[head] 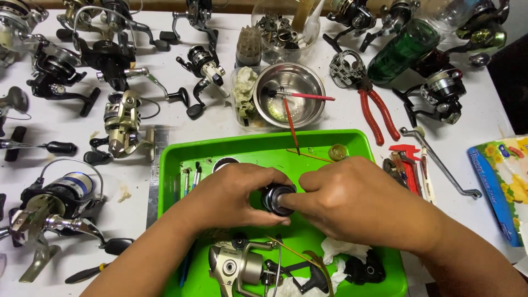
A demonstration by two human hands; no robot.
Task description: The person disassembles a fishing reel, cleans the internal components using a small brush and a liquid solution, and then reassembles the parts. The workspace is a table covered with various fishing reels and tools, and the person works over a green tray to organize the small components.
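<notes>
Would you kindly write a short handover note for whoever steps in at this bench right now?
Left hand: wrapped around a small black round reel part, over the green tray.
Right hand: fingers pinching the same part from the other side.
Nearby: a partly stripped silver reel and white tissue at the tray's near edge; a steel bowl with red-handled brushes behind the tray; red pliers to the right.
Done: the part is off a reel.
Left: cannot tell from here.

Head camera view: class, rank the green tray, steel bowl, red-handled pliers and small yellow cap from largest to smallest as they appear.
1. green tray
2. steel bowl and red-handled pliers: too alike to rank
3. small yellow cap
</notes>
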